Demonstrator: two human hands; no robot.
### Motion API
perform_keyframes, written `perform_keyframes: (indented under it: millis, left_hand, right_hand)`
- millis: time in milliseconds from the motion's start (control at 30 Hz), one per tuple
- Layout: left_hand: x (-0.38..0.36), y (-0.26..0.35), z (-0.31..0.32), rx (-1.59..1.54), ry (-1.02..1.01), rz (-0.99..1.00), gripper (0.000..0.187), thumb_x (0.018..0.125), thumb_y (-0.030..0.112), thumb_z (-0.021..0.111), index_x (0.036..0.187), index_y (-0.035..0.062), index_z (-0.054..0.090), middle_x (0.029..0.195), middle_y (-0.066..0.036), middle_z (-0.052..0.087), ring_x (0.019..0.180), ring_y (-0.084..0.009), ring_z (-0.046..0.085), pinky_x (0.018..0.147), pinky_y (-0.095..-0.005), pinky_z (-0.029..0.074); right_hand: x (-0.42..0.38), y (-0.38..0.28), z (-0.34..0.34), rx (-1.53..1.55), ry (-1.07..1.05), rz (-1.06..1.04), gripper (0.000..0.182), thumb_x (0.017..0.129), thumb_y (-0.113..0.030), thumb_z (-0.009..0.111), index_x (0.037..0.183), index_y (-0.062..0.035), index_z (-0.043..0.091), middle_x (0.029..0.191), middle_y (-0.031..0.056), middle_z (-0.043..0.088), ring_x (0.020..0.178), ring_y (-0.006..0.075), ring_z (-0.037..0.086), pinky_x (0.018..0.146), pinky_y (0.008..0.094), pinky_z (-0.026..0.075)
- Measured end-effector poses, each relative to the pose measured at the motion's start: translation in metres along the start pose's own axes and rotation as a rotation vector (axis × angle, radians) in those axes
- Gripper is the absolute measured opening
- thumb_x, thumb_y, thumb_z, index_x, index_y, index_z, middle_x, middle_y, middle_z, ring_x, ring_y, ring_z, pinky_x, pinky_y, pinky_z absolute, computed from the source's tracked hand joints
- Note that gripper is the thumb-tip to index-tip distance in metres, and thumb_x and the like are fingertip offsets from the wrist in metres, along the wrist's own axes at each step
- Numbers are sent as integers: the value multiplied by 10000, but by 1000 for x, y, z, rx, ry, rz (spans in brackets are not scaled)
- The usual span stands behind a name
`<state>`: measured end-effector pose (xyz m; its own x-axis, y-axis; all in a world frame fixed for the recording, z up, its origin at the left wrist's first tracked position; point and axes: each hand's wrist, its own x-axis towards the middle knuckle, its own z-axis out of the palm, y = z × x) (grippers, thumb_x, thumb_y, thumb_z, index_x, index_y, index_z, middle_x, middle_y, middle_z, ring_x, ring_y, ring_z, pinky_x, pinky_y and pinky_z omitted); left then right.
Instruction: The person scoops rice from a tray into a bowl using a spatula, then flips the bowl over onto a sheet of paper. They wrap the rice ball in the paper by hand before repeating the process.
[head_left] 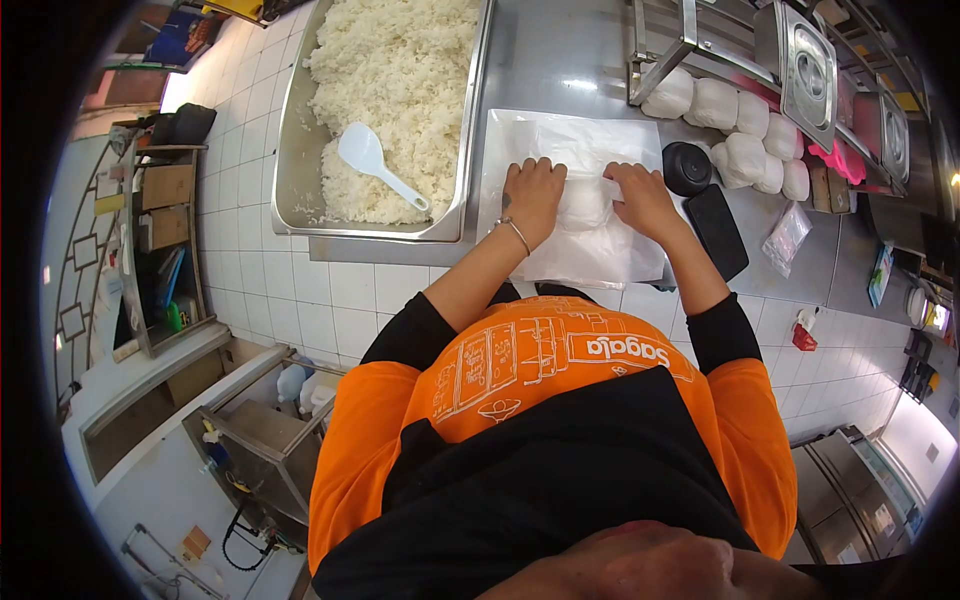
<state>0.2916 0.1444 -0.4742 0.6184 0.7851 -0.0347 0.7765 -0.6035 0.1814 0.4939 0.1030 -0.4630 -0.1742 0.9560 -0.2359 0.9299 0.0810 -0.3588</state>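
Note:
A white wrapped bundle (585, 205) lies on a stack of thin white wrapping sheets (540, 262) at the near edge of the steel table. My left hand (533, 200) is on the bundle's left side, fingers curled and closed on the white wrapping. Opposite it, my right hand (642, 198) pinches the wrapping at the bundle's right side. What the wrapping encloses is hidden. To the left stands a deep steel tray (465, 170) of cooked white rice (400, 75). A pale rice paddle (365, 152) rests on the rice.
Several white wrapped bundles (740, 155) sit at the right beside a metal rack (690, 40). A round black container (687, 168) and a dark flat object (717, 232) lie close to my right hand. Farther right is a clear plastic packet (788, 238).

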Motion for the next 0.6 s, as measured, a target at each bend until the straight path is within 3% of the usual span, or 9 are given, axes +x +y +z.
perform_keyframes:
  millis: [67, 233, 500, 600]
  left_hand:
    - [-1, -4, 0, -68, -45, -18, 322, 692, 25, 701, 996, 107, 633, 937, -68, 624, 957, -256, 582, 814, -389, 425]
    - [-5, -9, 1, -100, 6, -7, 310, 692, 10, 682, 982, 104, 627, 919, -78, 622, 936, -272, 582, 804, -392, 428]
    - [-8, -11, 5, -242, 72, 8, 260, 670, 48, 703, 908, 98, 612, 847, -94, 641, 887, -298, 604, 797, -412, 445]
    - [-7, -20, -2, -348, -92, -18, 266, 653, 105, 729, 897, 88, 623, 848, -107, 659, 854, -306, 623, 759, -416, 472]
  right_hand:
    - [0, 1, 2, 33, -28, -9, 358, 724, -35, 661, 1069, -93, 586, 1029, 81, 608, 1033, 275, 568, 845, 436, 418]
    - [-7, 3, 9, 86, 170, -178, 375, 689, 25, 661, 1039, -71, 567, 997, 73, 573, 1011, 269, 537, 837, 379, 399]
    - [-13, 14, 13, 211, 228, -264, 347, 696, 27, 660, 1011, -76, 557, 990, 72, 589, 995, 269, 545, 847, 373, 401]
    - [-12, 16, 9, 255, 185, -250, 345, 700, 28, 656, 1017, -67, 561, 978, 90, 600, 970, 284, 556, 842, 370, 403]
